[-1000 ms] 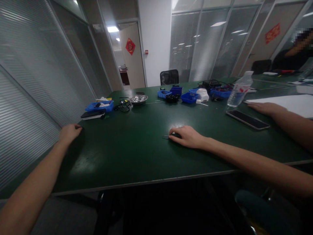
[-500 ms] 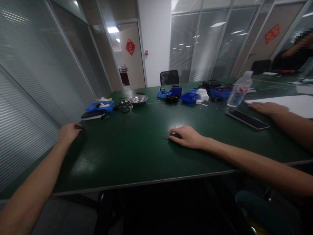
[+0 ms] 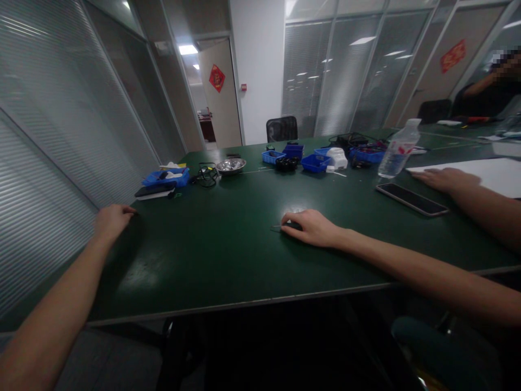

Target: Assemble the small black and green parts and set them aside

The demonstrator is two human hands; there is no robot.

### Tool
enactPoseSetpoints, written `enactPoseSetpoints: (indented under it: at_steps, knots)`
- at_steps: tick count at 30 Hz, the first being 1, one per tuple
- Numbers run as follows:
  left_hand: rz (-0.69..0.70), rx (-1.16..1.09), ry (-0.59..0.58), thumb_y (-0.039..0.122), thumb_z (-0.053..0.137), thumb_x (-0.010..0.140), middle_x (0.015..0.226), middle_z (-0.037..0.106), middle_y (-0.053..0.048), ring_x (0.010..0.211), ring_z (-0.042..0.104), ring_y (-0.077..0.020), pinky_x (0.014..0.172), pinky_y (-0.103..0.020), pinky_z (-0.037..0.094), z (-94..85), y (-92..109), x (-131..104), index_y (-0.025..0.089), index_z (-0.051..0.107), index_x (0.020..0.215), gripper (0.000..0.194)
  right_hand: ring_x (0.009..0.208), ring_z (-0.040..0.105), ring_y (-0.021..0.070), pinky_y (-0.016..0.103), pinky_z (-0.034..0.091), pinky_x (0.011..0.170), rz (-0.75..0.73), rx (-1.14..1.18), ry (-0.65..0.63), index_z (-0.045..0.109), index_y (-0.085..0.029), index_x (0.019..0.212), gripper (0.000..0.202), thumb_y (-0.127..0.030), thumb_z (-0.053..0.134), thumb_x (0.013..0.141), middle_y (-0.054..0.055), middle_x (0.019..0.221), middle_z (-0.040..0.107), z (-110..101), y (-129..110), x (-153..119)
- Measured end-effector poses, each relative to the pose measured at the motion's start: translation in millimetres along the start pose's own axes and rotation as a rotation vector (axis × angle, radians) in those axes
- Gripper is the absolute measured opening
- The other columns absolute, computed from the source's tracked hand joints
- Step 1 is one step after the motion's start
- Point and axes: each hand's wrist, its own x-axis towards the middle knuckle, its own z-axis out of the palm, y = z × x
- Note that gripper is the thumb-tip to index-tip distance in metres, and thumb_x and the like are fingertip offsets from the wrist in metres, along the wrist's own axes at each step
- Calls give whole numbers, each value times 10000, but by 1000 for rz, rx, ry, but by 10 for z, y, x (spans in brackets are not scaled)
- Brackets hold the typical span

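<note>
My left hand [image 3: 113, 221] rests near the left edge of the green table [image 3: 211, 233], fingers pinched together. Something small and dark shows at its fingertips, too little to name. On the middle of the table lies my right hand [image 3: 309, 228], its fingers curled around a thin metal-tipped tool [image 3: 275, 227]. The tool's tip points left, and a dark part shows under the fingers; the rest is hidden by the hand.
Blue bins [image 3: 316, 163], a metal bowl [image 3: 230, 166] and cables [image 3: 205, 175] stand along the back. To the right are a water bottle [image 3: 399, 149], a phone [image 3: 412, 199] and another person's hand [image 3: 448, 179] on white paper [image 3: 499, 174]. A second person sits far right.
My left hand has shifted very slightly left. My right hand and the tool stay in place.
</note>
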Motion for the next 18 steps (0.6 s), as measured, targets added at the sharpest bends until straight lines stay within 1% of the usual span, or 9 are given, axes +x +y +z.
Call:
enactPoseSetpoints:
  at_steps: [4, 10, 14, 18]
  knots:
    - [29, 10, 26, 266, 588, 957, 1044, 761, -118, 974, 641, -288, 860, -329, 467, 30, -24, 38, 73, 791, 1179, 358, 757, 658, 215, 323, 398, 706, -1, 2, -7, 714, -232, 1247, 406, -537, 486, 1107, 58, 864, 738, -7, -9, 3]
    - [40, 26, 26, 279, 554, 985, 1074, 741, -135, 986, 631, -284, 883, -328, 458, 48, -55, 71, 33, 777, 1178, 383, 757, 658, 214, 323, 408, 712, -5, 13, -10, 713, -227, 1245, 407, -539, 492, 1106, 58, 862, 739, -16, -12, 4]
    - [49, 37, 24, 272, 549, 990, 1094, 737, -141, 1002, 619, -276, 901, -315, 441, 52, -38, 59, 29, 761, 1208, 389, 747, 658, 209, 321, 410, 709, -7, 20, -6, 717, -227, 1240, 401, -532, 492, 1108, 54, 850, 735, -11, -13, 0]
    - [42, 46, 13, 256, 558, 985, 1076, 734, -138, 991, 605, -271, 867, -296, 427, 29, -9, 28, 51, 761, 1178, 347, 745, 658, 212, 321, 412, 705, -4, 5, -2, 721, -226, 1247, 412, -537, 489, 1107, 60, 850, 737, -5, -11, 1]
